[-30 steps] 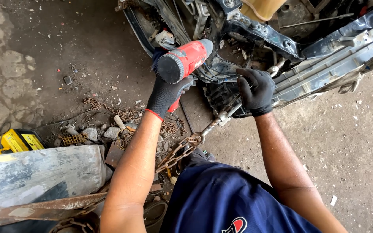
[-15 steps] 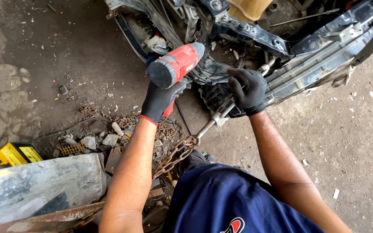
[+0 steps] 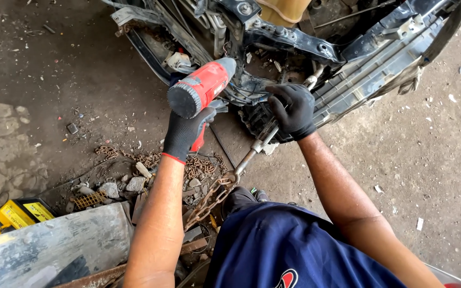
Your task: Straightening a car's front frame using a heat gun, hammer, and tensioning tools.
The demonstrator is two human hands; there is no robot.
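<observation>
A: Left hand [image 3: 185, 133] is wrapped round the red power driver [image 3: 201, 88], nose aimed into the wrecked car frame [image 3: 294, 42] at the far side.

B: And the right hand [image 3: 293, 109] is clenched on the frame, just above the threaded rod [image 3: 252, 152].

A: Risky, I'd say. If the bit slips or the driver kicks, those right fingers are close.

B: The rusty chain [image 3: 209, 197] could snag too.
</observation>
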